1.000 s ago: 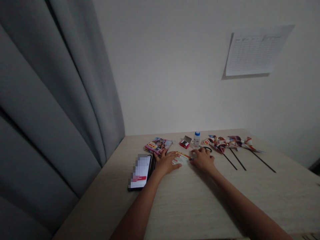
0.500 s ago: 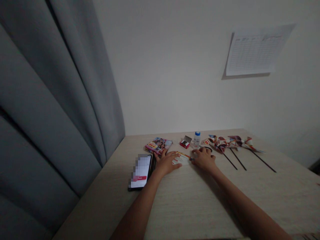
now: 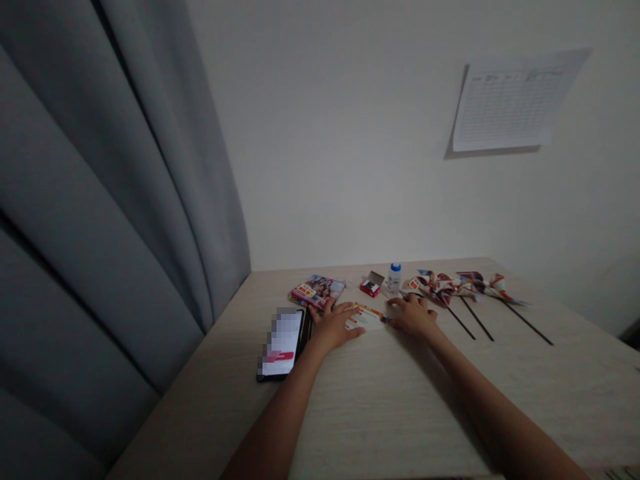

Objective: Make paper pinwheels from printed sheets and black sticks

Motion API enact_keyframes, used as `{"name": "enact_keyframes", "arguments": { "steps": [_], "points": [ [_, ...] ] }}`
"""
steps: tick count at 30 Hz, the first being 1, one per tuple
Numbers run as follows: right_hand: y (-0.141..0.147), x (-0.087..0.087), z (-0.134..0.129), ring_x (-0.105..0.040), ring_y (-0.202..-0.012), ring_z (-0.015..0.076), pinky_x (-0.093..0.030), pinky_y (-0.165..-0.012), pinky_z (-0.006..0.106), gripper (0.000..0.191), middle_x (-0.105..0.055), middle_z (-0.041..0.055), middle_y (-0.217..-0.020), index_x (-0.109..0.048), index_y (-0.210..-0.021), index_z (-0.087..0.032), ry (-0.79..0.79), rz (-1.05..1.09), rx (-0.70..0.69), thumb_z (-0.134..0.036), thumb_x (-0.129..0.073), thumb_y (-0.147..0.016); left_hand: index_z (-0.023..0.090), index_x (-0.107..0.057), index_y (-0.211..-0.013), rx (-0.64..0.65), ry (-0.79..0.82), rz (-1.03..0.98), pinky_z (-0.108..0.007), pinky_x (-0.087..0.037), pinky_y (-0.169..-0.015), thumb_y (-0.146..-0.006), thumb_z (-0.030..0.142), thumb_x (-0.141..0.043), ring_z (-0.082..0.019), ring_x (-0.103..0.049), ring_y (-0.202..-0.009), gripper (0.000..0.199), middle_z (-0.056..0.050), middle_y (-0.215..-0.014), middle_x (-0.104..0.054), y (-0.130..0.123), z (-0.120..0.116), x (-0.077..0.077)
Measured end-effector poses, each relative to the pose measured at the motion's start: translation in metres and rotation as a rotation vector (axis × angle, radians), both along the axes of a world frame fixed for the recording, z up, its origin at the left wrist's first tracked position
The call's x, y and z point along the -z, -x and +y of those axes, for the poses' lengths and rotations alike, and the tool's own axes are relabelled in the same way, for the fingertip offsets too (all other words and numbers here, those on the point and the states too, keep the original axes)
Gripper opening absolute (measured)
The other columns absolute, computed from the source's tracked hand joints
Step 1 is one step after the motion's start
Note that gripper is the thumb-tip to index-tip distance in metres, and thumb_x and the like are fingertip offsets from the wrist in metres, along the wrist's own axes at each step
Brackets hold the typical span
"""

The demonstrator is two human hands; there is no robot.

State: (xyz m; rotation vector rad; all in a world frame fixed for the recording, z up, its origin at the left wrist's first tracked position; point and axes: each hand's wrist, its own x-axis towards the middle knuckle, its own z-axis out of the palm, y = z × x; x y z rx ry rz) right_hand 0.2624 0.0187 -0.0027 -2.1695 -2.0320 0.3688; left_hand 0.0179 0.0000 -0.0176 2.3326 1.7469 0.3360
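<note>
On the table (image 3: 373, 407), near phone (image 3: 281, 343), bottle (image 3: 394, 281) and pinwheels (image 3: 441, 289), left hand (image 3: 333, 328) spreads, empty, over paper (image 3: 369, 319); right hand (image 3: 414, 316) curls, hold unclear.

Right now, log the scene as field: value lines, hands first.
left hand: fingers spread over left part of printed paper
right hand: at right edge of printed paper, grip unclear
left side: lit phone
behind: glossy printed stack, open red box, upright blue-capped bottle
right side: patterned pinwheels with three dark sticks
wall: gridded sheet
</note>
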Motion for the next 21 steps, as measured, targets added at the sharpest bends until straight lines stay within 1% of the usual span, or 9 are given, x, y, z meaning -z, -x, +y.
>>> {"name": "enact_keyframes", "arguments": {
  "steps": [4,7,11,14,16,18,21],
  "points": [
    [-0.003,0.001,0.001,-0.038,-0.132,0.0379,-0.035,-0.1,0.059,0.055,-0.045,0.0093,-0.143,-0.055,-0.136,-0.043,0.005,0.006,-0.005,-0.038,-0.067,-0.082,0.049,-0.05,-0.143,0.004,0.0,-0.007,-0.078,0.006,-0.112,-0.082,0.075,-0.056,-0.043,-0.018,-0.15,0.066,0.005,-0.158,-0.043,0.0,0.001,0.002],
    [-0.003,0.001,0.001,-0.037,-0.133,0.0387,-0.035,-0.099,0.059,0.056,-0.044,0.01,-0.146,-0.054,-0.138,-0.041,0.01,-0.026,-0.02,-0.039,-0.066,-0.083,0.05,-0.05,-0.142,0.003,-0.01,0.013,-0.079,0.006,-0.111,-0.082,0.076,-0.055,-0.044,-0.018,-0.15,0.065,0.006,-0.157,-0.044,-0.001,0.0,0.001],
    [-0.004,0.001,-0.002,-0.036,-0.133,0.0391,-0.035,-0.1,0.058,0.052,-0.047,0.0113,-0.144,-0.059,-0.135,-0.037,-0.037,-0.029,-0.028,-0.046,-0.066,-0.084,0.044,-0.054,-0.141,0.024,-0.078,0.027,-0.079,0.011,-0.11,-0.084,0.073,-0.055,-0.043,-0.02,-0.149,0.064,0.003,-0.155,-0.047,-0.003,-0.006,-0.002],
    [-0.003,-0.001,-0.005,-0.036,-0.133,0.0395,-0.034,-0.101,0.058,0.049,-0.051,0.0122,-0.141,-0.064,-0.13,-0.034,-0.122,-0.038,-0.012,-0.048,-0.068,-0.084,0.038,-0.056,-0.139,0.042,-0.119,0.013,-0.079,0.015,-0.109,-0.084,0.074,-0.054,-0.041,-0.022,-0.149,0.066,-0.001,-0.154,-0.049,-0.004,-0.011,-0.005],
    [-0.002,-0.001,-0.007,-0.036,-0.134,0.0392,-0.034,-0.101,0.057,0.045,-0.053,0.0116,-0.139,-0.065,-0.128,-0.033,-0.192,-0.055,-0.016,-0.046,-0.068,-0.085,0.037,-0.062,-0.131,0.039,-0.126,0.005,-0.079,0.013,-0.109,-0.087,0.074,-0.05,-0.04,-0.023,-0.149,0.059,-0.001,-0.153,-0.049,-0.004,-0.014,-0.007],
    [-0.001,-0.002,-0.01,-0.035,-0.134,0.0386,-0.034,-0.102,0.057,0.041,-0.055,0.011,-0.138,-0.067,-0.125,-0.032,-0.249,-0.071,-0.026,-0.044,-0.068,-0.086,0.038,-0.067,-0.122,0.032,-0.135,0.001,-0.079,0.008,-0.112,-0.091,0.069,-0.047,-0.038,-0.024,-0.148,0.048,0.001,-0.153,-0.05,-0.003,-0.014,-0.009],
    [0.001,-0.001,-0.013,-0.037,-0.132,0.0383,-0.034,-0.102,0.056,0.037,-0.057,0.0119,-0.135,-0.069,-0.121,-0.029,-0.301,-0.086,-0.026,-0.045,-0.065,-0.088,0.036,-0.065,-0.121,0.045,-0.137,-0.009,-0.077,0.005,-0.113,-0.091,0.059,-0.057,-0.035,-0.027,-0.146,0.039,0.0,-0.148,-0.054,0.0,-0.014,-0.009]
  ]
}}
